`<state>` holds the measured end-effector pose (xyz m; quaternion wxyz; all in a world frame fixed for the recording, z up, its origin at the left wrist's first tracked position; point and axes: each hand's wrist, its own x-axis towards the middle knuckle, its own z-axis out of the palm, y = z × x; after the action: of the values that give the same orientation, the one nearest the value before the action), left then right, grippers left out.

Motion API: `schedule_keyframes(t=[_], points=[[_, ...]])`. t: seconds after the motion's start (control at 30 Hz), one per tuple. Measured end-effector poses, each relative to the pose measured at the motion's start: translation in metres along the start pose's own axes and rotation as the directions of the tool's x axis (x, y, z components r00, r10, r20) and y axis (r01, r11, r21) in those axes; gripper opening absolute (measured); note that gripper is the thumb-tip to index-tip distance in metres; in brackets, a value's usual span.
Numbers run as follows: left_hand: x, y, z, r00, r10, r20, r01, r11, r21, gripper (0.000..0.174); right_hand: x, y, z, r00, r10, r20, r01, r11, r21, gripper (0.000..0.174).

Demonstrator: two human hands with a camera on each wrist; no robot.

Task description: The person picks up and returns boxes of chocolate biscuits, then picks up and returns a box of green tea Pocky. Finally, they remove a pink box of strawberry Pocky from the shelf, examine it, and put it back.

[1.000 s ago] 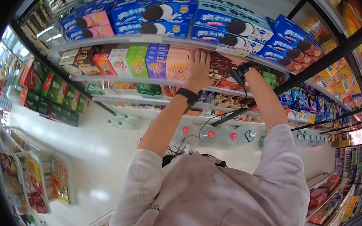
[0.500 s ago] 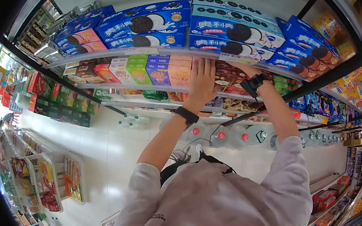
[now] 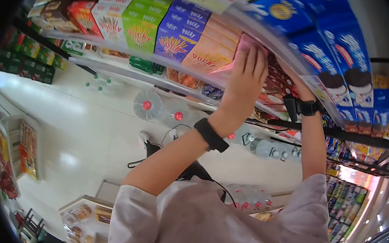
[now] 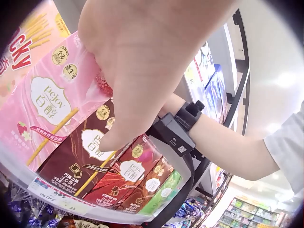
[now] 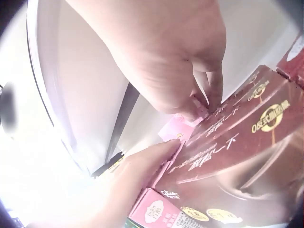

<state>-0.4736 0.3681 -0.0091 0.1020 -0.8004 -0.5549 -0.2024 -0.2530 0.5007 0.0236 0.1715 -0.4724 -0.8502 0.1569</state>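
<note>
A pink Pejoy box (image 4: 50, 102) stands at the front of the shelf. My left hand (image 3: 243, 88) lies over its top corner with fingers extended, and the thumb (image 4: 114, 137) hangs before the dark brown Pejoy box (image 4: 71, 159) beside it. Under the upper shelf reaches my right hand (image 5: 175, 57), mostly hidden by that shelf in the head view. Deeper in the row, its bent fingertips pinch a small pink box (image 5: 175, 129), much of which is hidden. Brown boxes (image 5: 213, 137) stand alongside those fingers.
Orange, purple and green Pocky boxes (image 3: 141, 33) fill the row to the left. Red Pejoy boxes (image 4: 127, 173) stand to the right. The upper shelf's edge (image 3: 260, 30) runs close above both hands, with blue biscuit boxes (image 3: 333, 56) on it. Large bottles (image 3: 148, 105) stand on the floor.
The head view has swung closer to the shelf and tilted. Pink box tops now show under the left hand's fingers. The right hand remains reached in under the upper shelf.
</note>
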Motion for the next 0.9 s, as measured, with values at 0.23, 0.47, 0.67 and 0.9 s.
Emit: schedule_keyframes(t=[0.23, 0.47, 0.67, 0.9], points=[[0.0, -0.005, -0.003, 0.999, -0.012, 0.04, 0.011, 1.0, 0.02, 0.07, 0.029, -0.035, -0.022, 0.97, -0.031, 0.242, 0.113, 0.936, -0.332, 0.044], [-0.001, -0.008, -0.004, 0.998, -0.006, 0.055, 0.007, 1.0, -0.017, 0.065, 0.031, -0.03, -0.002, 0.992, 0.092, 0.091, -0.104, 0.985, 0.135, 0.041], [-0.001, -0.005, -0.001, 0.998, -0.018, 0.059, 0.019, 1.0, -0.011, 0.064, 0.028, -0.034, -0.011, 0.973, 0.128, 0.194, -0.109, 0.988, -0.106, 0.044], [0.004, -0.006, 0.001, 0.998, -0.03, 0.062, 0.031, 0.999, -0.01, 0.066, 0.033, -0.037, -0.004, 0.988, 0.098, 0.12, -0.08, 0.986, -0.146, 0.042]])
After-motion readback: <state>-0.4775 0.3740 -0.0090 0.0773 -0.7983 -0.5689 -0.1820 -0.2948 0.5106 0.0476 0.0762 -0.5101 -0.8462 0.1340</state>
